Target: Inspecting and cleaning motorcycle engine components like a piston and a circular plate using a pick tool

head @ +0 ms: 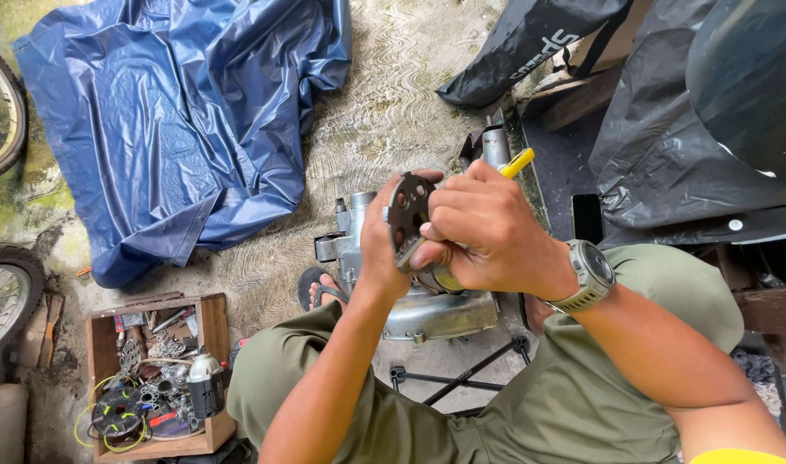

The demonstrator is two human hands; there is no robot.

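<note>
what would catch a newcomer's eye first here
At centre, the left hand holds a dark round perforated metal disc while the right hand works a yellow-handled tool against it. A crumpled blue plastic tarp fills the upper left; a wooden box of metal parts sits lower left.

My right hand covers most of the yellow-handled tool; only its tip shows at one o'clock. My left hand hides part of the round perforated disc. The engine casing below is largely masked. At nine o'clock, two wheels are cut off. The wooden box holds what may be bolts, too small to tell.
</note>
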